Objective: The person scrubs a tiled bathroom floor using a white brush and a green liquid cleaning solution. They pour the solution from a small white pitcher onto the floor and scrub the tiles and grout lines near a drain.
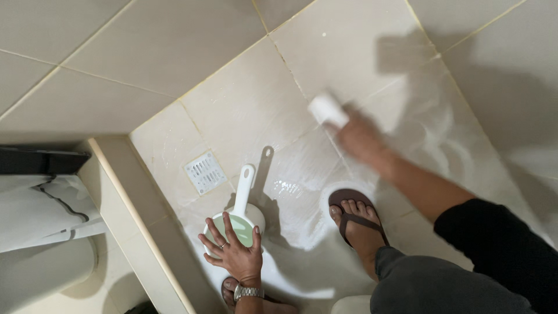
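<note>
White scrubbing block (327, 109) in the right hand (359, 138), on the wet tiled floor (244, 99) at upper centre of the frame.

Head view: the block is small, pale and blurred, so its exact shape is unclear; the right hand is closed around it and presses it to the floor, where soapy streaks spread across the tiles. At lower centre the left hand (237, 251), fingers spread wide and gripping nothing, lies flat over the rim of a pale green dipper (237, 224) whose white handle points up the frame. A square metal drain (204, 172) sits just left of the handle. A foot in a brown sandal (356, 218) stands between dipper and block.
</note>
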